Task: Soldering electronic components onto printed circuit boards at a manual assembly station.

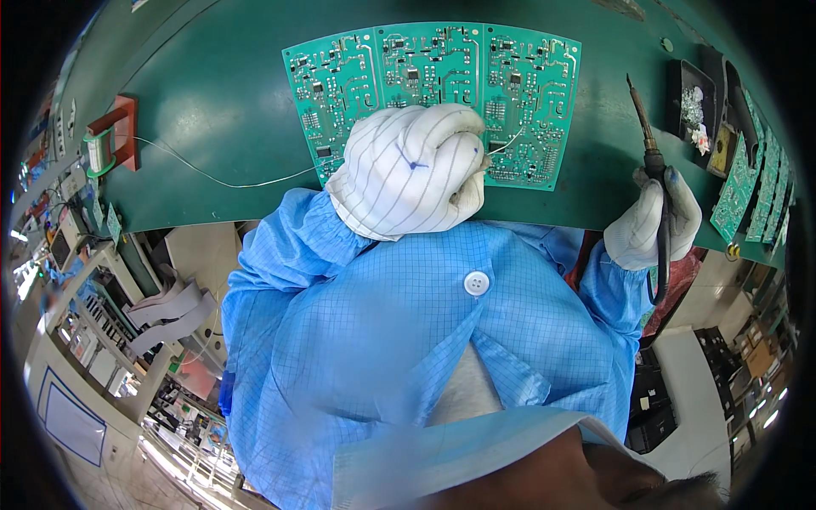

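Observation:
My left hand (415,174), in a white glove with thin dark stripes, is closed over the lower middle of a green circuit board panel (531,110). Solder wire (229,183) runs into that fist from the left, and its free end pokes out to the right, above the board's right section. Part of the panel is hidden beneath the glove. Off to the right, my gloved right hand (636,228) grips a soldering iron (654,160) by its handle. The iron's tip points up and away from me, apart from the board.
A solder spool (100,151) sits on a reddish-brown holder (127,132) at the left of the green table (204,93). On the right are a dark tray (680,102) with whitish bits and several upright circuit boards (735,197). Shelving (93,314) stands beyond the table's left edge.

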The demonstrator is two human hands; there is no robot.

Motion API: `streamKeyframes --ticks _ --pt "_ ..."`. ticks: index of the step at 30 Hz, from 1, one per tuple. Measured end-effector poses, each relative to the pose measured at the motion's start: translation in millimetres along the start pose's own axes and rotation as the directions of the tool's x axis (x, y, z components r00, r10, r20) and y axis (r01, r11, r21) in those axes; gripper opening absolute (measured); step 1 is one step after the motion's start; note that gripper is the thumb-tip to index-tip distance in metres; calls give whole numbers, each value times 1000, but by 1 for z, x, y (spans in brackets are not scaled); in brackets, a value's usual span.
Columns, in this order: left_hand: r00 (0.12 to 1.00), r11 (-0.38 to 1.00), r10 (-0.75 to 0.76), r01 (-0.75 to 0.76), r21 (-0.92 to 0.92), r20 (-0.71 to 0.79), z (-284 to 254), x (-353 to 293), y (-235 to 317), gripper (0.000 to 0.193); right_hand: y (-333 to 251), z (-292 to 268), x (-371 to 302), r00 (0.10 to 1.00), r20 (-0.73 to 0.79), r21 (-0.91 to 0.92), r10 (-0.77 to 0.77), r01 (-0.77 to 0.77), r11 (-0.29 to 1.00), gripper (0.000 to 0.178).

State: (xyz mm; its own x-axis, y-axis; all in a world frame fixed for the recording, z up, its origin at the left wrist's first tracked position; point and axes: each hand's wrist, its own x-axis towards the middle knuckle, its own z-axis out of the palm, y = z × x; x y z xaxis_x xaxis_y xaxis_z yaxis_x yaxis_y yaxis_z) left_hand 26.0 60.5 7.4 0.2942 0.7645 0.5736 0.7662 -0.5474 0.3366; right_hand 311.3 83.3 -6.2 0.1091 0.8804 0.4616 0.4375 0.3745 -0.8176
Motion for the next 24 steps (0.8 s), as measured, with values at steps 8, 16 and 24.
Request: streamKeyframes --ticks 8,16,24 --pt "997 998 61 -62 26 39 1 0 3 18 -9 -8 -6 943 263 225 -205 147 963 24" --pt "990 997 71 -73 18 121 -3 4 3 19 -10 -2 -19 858 251 285 -448 376 881 32" --pt "974 991 129 -131 0 188 0 1 3 22 5 -9 -24 881 187 265 -434 380 886 22"
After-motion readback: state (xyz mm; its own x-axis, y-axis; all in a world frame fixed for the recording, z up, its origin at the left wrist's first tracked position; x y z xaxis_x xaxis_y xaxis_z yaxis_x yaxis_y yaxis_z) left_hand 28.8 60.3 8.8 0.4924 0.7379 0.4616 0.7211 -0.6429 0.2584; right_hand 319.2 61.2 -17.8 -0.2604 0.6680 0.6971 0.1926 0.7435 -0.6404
